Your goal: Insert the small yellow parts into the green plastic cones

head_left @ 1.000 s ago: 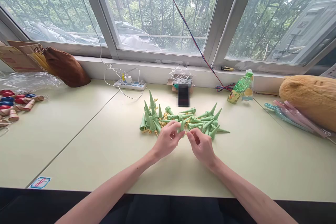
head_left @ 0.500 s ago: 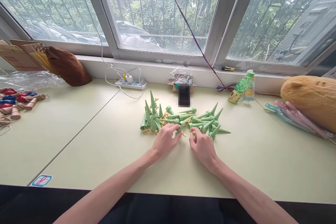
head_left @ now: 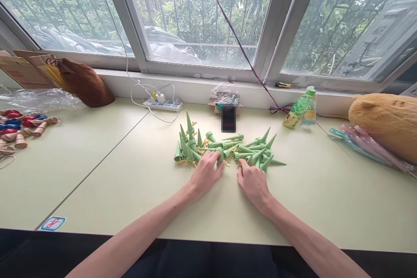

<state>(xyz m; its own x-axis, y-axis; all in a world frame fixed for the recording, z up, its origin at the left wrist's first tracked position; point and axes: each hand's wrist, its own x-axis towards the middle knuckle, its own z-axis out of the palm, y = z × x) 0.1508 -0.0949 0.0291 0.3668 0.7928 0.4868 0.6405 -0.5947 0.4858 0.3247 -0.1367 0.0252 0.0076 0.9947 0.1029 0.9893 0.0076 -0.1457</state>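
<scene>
A heap of green plastic cone spikes (head_left: 228,147) mixed with small yellow parts lies on the pale green table (head_left: 137,182), near the middle. My left hand (head_left: 206,173) rests at the heap's front edge, fingers curled on a green spike (head_left: 221,156). My right hand (head_left: 252,180) sits just right of it, fingertips pinched among the spikes and small yellow pieces; what it holds is too small to name.
A power strip (head_left: 162,104) with a white cable, a blurred dark object (head_left: 228,118) and a green bottle (head_left: 301,110) line the window sill side. A brown pouch (head_left: 84,83) and wooden toys (head_left: 19,130) lie left; a plush toy (head_left: 384,124) sits right.
Both hands have lowered and moved forward from just above the table into the front edge of the heap. The green spike in my left hand came down with it.
</scene>
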